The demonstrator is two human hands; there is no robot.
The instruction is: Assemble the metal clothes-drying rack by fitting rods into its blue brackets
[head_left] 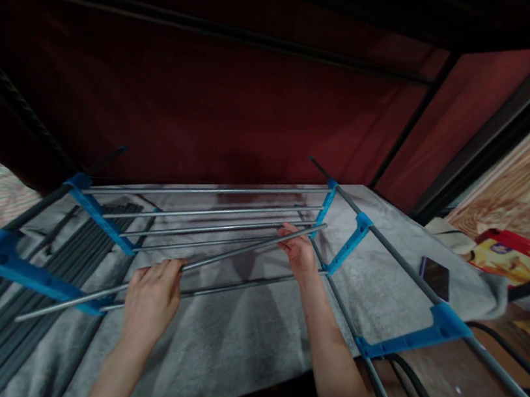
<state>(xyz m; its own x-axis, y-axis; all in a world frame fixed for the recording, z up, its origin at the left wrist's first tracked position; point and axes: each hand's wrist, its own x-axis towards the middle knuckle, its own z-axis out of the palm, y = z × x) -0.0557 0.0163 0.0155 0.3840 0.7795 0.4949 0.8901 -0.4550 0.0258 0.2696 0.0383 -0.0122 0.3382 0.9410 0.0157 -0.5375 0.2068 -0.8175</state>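
My left hand (153, 291) is wrapped round a loose grey metal tube (233, 250), which slants across the front of a rack. Farther along that tube, my right hand (298, 249) has its fingers curled at it, close to the tube's far end. The rack has blue plastic brackets at both sides, such as the left front bracket (37, 275) and the right front bracket (416, 337). Several thin crossbars (224, 209) join the back brackets. Long side poles (386, 247) pass through the brackets. The tube's near end sticks out over the left front bracket.
Several spare grey tubes (51, 280) lie in a bundle at left on a grey blanket (244, 347). On the right are a phone (436, 278) and a red and yellow box (522, 261). A dark red fabric wall (238, 109) with a black frame stands behind.
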